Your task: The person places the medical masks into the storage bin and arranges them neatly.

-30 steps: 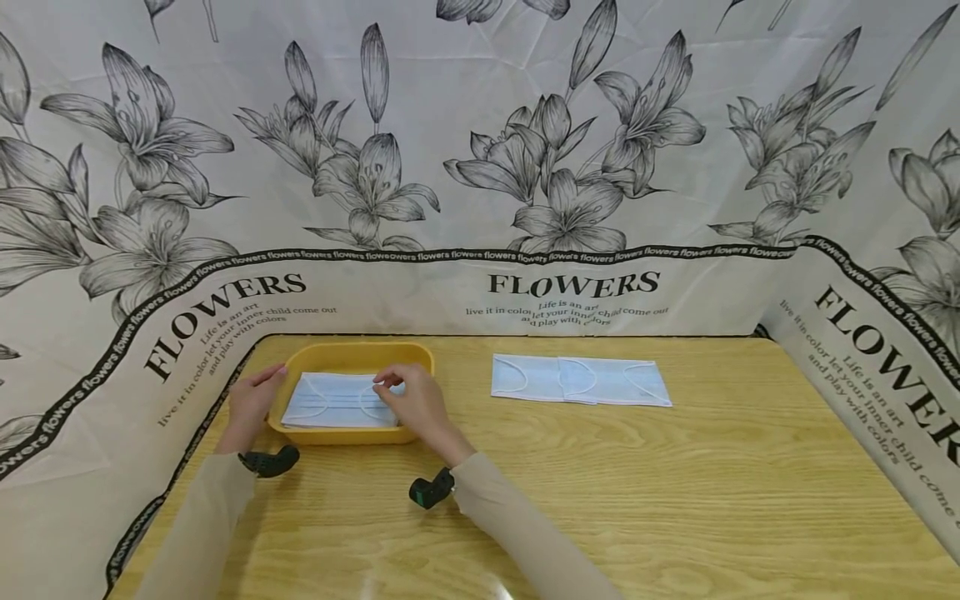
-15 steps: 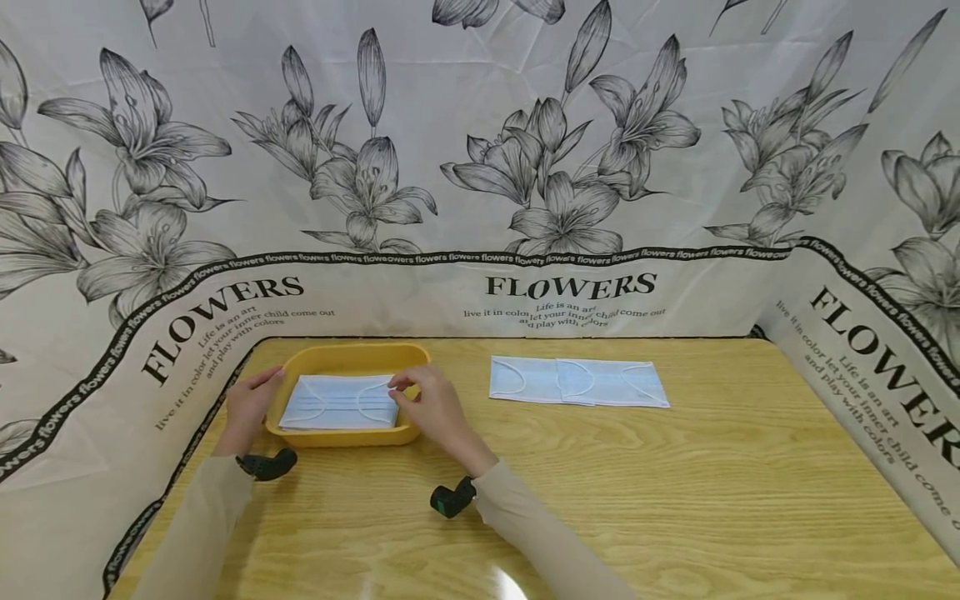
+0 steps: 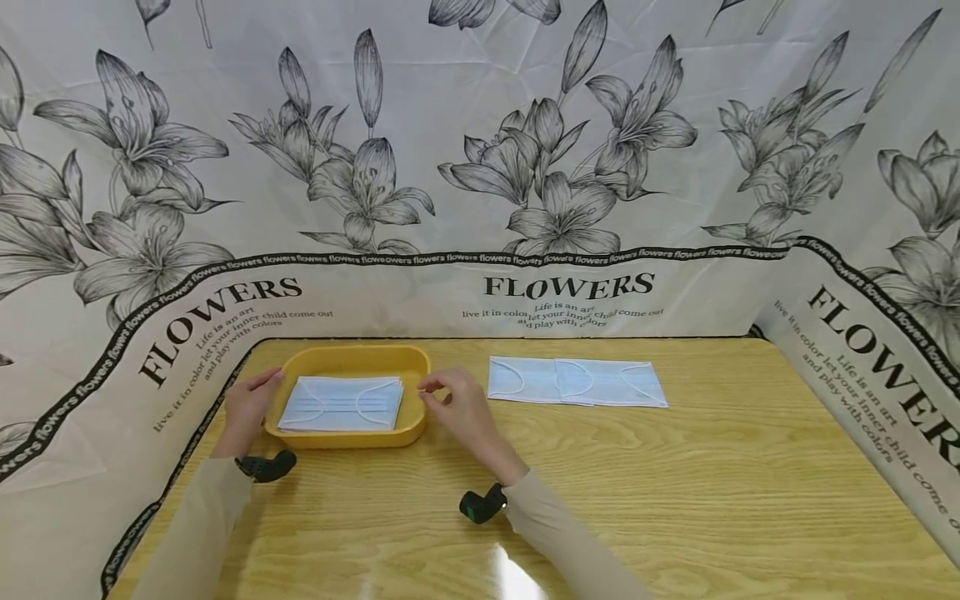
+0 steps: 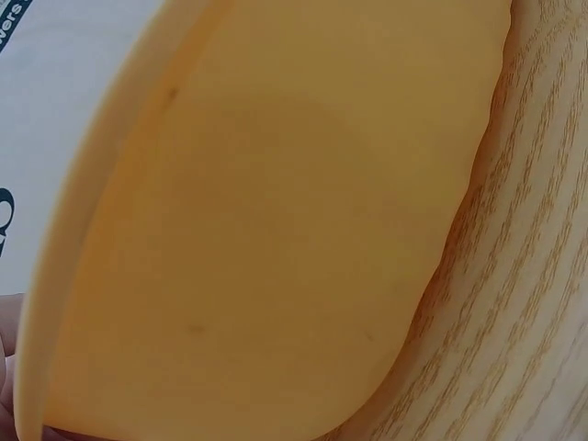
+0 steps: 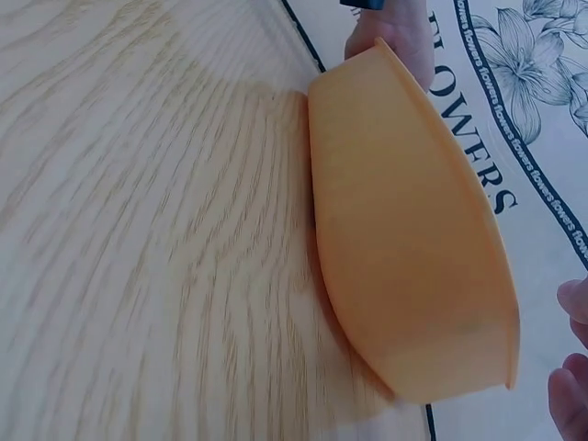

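At the left end of the wooden table (image 3: 600, 483), the right hand (image 3: 459, 410) is now seen withdrawn from the yellow tray (image 3: 417, 421); a second ago it lay over the stack of face masks (image 3: 341, 403) inside, and half a second ago its fingertips were at the stack's right edge. Its fingers are loosely curled just outside the tray's right rim, and nothing is held. The left hand (image 3: 247, 410) has stayed flat against the tray's left wall, fingers straight. The stack is left lying flat in the tray, between the two hands and touched by neither. Two more masks (image 3: 576, 382) are laid overlapping on the table, well apart to the right, unmoved. On the backdrop cloth (image 3: 480, 150), "FLOWERS" is printed in large capitals, with "live it in color let your inner child come out and play with colors" beneath it.
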`<state>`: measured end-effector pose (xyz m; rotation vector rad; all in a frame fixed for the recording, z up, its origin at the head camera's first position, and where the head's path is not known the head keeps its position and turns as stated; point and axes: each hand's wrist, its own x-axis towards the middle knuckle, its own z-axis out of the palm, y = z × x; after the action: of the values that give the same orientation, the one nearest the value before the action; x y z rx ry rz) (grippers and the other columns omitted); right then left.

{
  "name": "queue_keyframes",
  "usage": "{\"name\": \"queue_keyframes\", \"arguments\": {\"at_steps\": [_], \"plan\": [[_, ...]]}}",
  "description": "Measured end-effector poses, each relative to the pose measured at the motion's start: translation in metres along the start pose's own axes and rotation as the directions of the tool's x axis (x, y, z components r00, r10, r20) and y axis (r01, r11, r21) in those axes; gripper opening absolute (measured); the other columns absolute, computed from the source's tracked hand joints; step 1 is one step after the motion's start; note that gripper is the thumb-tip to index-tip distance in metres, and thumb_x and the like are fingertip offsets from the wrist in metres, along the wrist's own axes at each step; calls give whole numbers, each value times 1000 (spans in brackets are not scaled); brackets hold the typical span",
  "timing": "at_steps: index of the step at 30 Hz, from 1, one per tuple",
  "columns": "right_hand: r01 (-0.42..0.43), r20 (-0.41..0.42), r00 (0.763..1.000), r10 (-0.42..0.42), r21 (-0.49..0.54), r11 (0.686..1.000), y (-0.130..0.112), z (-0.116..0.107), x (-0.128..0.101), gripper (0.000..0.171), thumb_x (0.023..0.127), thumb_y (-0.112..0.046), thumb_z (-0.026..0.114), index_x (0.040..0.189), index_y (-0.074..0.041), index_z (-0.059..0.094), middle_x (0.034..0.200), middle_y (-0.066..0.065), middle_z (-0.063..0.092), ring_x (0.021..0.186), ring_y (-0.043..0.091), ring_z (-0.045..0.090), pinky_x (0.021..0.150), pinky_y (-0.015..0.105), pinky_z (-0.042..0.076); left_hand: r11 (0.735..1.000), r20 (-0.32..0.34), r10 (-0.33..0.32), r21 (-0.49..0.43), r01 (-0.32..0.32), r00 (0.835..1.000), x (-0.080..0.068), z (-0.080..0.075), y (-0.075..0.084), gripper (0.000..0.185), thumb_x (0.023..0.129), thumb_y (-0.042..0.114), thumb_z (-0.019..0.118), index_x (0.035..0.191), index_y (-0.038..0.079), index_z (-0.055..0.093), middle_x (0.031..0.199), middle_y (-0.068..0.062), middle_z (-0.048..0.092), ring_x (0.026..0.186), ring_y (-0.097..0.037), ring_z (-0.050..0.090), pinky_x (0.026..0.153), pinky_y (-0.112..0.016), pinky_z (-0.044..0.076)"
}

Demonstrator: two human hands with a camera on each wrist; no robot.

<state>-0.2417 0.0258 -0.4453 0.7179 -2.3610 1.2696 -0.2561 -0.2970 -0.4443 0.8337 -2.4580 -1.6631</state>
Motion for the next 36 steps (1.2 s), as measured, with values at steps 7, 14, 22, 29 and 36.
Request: {"name": "queue_keyframes", "arguments": {"at_steps": [7, 14, 22, 29, 36], "plan": [[20, -32, 999, -21, -41, 999, 12, -15, -6, 8, 84, -8, 73, 92, -8, 73, 87, 3, 71, 85, 17, 60, 62, 30, 54, 1000, -9, -16, 7, 16, 1000, 0, -2, -1, 53, 99, 37, 49, 140, 4, 48, 149, -19, 41, 138, -35, 38, 110, -46, 36], [-2, -37, 999, -1, -81, 997, 21, -34, -10, 8, 83, -9, 75, 90, -11, 73, 85, 3, 70, 83, 16, 60, 61, 26, 53, 1000, 3, -16, 16, 16, 1000, -1, -4, -2, 54, 99, 39, 49, 140, 5, 48, 149, -18, 40, 138, -35, 37, 111, -46, 35], [-87, -16, 996, 86, -84, 993, 33, -56, -15, 11, 82, -8, 75, 92, -12, 73, 86, 2, 69, 83, 15, 60, 61, 21, 51, 1000, 2, -19, 17, 19, 1000, 0, -4, -3, 53, 99, 39, 49, 141, 6, 48, 150, -17, 40, 138, -34, 37, 111, -45, 36], [-194, -8, 981, 194, -10, 981, 41, -75, -23, 14, 81, -8, 76, 95, -11, 72, 91, 6, 70, 84, 19, 63, 63, 23, 52, 1000, 3, -7, 15, 7, 1000, -1, -2, 0, 52, 99, 37, 49, 140, 5, 49, 149, -18, 41, 138, -34, 37, 111, -46, 35], [-239, 15, 971, 240, -41, 970, 49, -96, -29, 16, 83, -12, 75, 98, -11, 72, 98, 5, 70, 88, 20, 63, 66, 23, 52, 1000, -3, -9, 8, 9, 1000, 0, 0, 1, 50, 99, 35, 48, 139, 5, 50, 149, -17, 42, 138, -33, 38, 111, -45, 36]]}}
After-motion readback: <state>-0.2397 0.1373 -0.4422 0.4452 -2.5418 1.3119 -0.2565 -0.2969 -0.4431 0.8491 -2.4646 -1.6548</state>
